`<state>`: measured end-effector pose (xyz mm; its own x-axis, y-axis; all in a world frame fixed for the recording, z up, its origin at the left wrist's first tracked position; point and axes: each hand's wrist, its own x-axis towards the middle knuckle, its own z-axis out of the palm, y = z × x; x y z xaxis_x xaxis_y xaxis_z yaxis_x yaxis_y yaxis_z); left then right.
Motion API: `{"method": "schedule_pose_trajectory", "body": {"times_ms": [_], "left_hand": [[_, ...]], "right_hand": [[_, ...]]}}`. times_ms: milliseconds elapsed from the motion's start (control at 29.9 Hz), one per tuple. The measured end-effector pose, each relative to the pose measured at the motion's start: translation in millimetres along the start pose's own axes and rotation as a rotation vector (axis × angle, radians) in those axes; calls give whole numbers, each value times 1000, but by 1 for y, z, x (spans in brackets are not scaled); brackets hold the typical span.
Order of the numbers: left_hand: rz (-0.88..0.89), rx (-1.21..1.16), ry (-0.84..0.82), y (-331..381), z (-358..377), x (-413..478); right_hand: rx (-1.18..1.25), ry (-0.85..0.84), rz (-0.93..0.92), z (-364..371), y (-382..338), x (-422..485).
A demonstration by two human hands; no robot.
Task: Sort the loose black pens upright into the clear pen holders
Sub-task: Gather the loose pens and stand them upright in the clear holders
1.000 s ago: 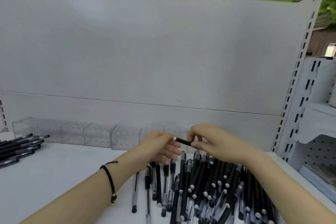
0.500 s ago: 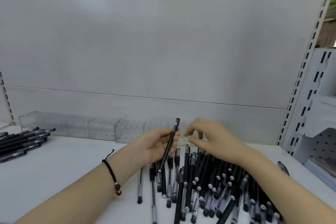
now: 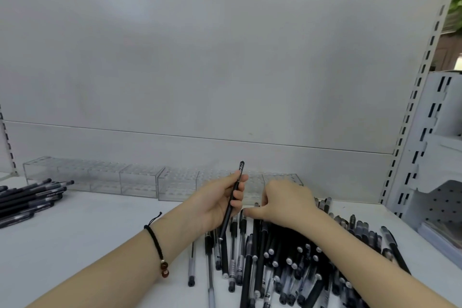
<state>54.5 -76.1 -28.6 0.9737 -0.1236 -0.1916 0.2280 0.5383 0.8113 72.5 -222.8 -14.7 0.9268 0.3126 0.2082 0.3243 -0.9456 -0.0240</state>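
Now your left hand [image 3: 220,205] has its grip curled round one slim black pen [image 3: 234,192], tilted near upright. Your right hand [image 3: 287,204] rests knuckles-up on the loose pile of pens [image 3: 287,260]; its fingers fold under, so you cannot tell whether that grip holds anything. Both hands partly hide the row of clear pen holders [image 3: 140,180], boxy acrylic with perforated tops, set against the matte grey back panel [image 3: 225,70]. A second bunch of pens [image 3: 25,197] lies far left on the smooth white bench [image 3: 75,232]. A black cord bracelet [image 3: 156,242] circles your left wrist.

Open shelf top [image 3: 100,227] separates left pens [image 3: 27,197] from right pile [image 3: 300,257]
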Motion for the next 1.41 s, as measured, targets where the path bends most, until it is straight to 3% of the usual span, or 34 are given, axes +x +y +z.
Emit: {"method": "schedule_pose_trajectory", "body": {"times_ms": [134, 402, 569, 837, 970, 1037, 1405], "left_hand": [[12, 22, 19, -2, -1, 1], [92, 35, 86, 1, -1, 0], [5, 75, -74, 0, 1, -6], [-9, 172, -99, 0, 4, -9], [-10, 130, -36, 1, 1, -8], [-8, 110, -25, 2, 1, -7], [-7, 110, 19, 1, 1, -5]], "right_hand": [[136, -85, 63, 1, 0, 3], [930, -74, 161, -7, 8, 7], [1390, -94, 98, -20, 16, 4], [1144, -44, -32, -12, 15, 2], [569, -69, -96, -2, 28, 8], [426, -143, -101, -1, 32, 5], [490, -272, -153, -9, 34, -1]]}}
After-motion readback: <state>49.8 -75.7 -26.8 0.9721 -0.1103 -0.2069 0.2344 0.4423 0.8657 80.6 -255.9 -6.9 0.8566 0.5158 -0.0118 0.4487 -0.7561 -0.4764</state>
